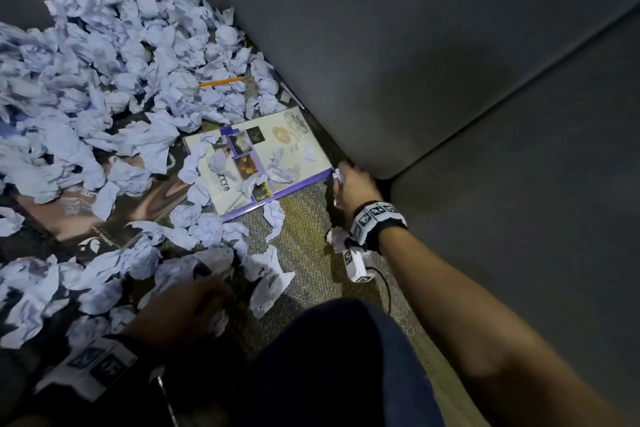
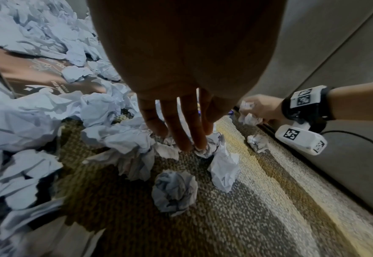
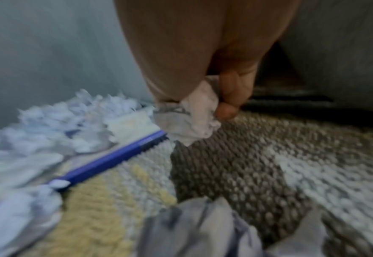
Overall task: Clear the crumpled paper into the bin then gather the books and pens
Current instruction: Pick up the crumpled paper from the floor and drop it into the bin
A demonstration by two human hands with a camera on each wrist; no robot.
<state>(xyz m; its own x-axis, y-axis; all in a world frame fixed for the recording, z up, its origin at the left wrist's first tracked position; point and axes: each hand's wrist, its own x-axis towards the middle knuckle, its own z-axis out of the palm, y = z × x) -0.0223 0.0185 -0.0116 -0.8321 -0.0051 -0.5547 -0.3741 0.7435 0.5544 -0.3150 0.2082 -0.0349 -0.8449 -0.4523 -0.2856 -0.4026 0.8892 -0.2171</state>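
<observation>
Crumpled pale paper (image 1: 104,87) lies heaped over the carpet at the left. A light book with a purple spine (image 1: 258,163) and a dark magazine (image 1: 104,211) lie half under it. An orange pencil (image 1: 221,81) rests on the heap, and a dark pen (image 1: 294,97) lies by the sofa base. My right hand (image 1: 341,177) is at the book's near corner and pinches a crumpled paper ball (image 3: 192,118). My left hand (image 2: 181,139) reaches down with straight fingers (image 2: 199,137), whose tips touch a paper ball (image 2: 211,147) on the carpet.
A grey sofa (image 1: 450,45) walls the right side and the back. Patterned carpet (image 1: 304,253) shows between the hands, with loose paper balls (image 2: 174,189) on it. A thin cable (image 1: 386,288) runs by my right wrist. My dark-clad knee (image 1: 346,357) fills the bottom middle.
</observation>
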